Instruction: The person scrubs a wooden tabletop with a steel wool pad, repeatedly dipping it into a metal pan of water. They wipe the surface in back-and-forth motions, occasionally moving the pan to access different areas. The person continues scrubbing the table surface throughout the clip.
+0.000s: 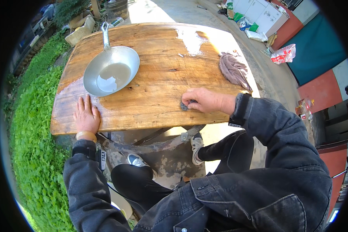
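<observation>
My right hand (203,99) grips a grey scouring pad (184,106), probably steel wool, pressed against the wooden tabletop (156,101) near its front edge. Spread flat at the front left corner, my left hand (87,115) holds nothing. Just beyond it sits a metal frying pan (88,72) with a little cloudy liquid in the bottom, its handle pointing to the far side. A crumpled brown cloth (233,71) lies at the right edge of the table. The wood looks wet, with a bright glare patch at the far right.
A metal table frame (156,147) runs below the front edge, near my legs. Green plants (37,121) grow along the left. A white bucket (124,200) stands by my left leg. Plastic bottles (304,107) and a red and white bag (283,54) are off to the right.
</observation>
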### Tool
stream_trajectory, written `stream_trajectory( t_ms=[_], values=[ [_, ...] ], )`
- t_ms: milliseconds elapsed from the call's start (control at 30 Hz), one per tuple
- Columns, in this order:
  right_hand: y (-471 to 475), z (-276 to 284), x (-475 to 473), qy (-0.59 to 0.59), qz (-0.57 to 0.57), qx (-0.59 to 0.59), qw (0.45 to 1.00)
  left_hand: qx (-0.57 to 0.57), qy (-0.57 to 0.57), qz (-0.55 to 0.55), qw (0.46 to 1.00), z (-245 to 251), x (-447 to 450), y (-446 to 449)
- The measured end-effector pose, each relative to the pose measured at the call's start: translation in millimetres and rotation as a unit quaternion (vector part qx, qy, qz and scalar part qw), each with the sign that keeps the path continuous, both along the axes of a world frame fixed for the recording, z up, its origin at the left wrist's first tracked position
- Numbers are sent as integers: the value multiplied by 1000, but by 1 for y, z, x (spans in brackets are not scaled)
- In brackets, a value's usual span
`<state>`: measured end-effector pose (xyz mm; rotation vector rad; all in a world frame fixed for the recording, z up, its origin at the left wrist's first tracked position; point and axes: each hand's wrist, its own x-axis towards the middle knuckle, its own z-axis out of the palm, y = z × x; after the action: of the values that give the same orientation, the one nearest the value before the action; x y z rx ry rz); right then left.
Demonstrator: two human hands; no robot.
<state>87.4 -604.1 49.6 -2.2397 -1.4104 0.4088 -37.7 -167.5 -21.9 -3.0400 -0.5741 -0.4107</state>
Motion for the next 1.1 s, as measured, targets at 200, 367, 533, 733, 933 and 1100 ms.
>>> stream_trajectory(
  t_ms=[200,367,533,733,933,1100],
  values=[
    [29,-21,22,-19,-24,47,998,12,0,-3,1000,-3,0,-2],
    [118,-27,87,-58,-94,32,993,-2,-35,-21,999,-2,0,1],
    [126,-25,87,-68,-76,24,994,-8,-6,1,1000,1,0,2],
    [4,-9,5,-15,-47,-15,999,-17,10,4,1000,2,-1,2],
    [-67,2,6,-61,-128,-77,987,6,-11,-29,999,-3,-3,3],
    [-41,-23,141,-129,-217,-43,967,18,-12,-46,999,-4,-3,5]
  ],
)
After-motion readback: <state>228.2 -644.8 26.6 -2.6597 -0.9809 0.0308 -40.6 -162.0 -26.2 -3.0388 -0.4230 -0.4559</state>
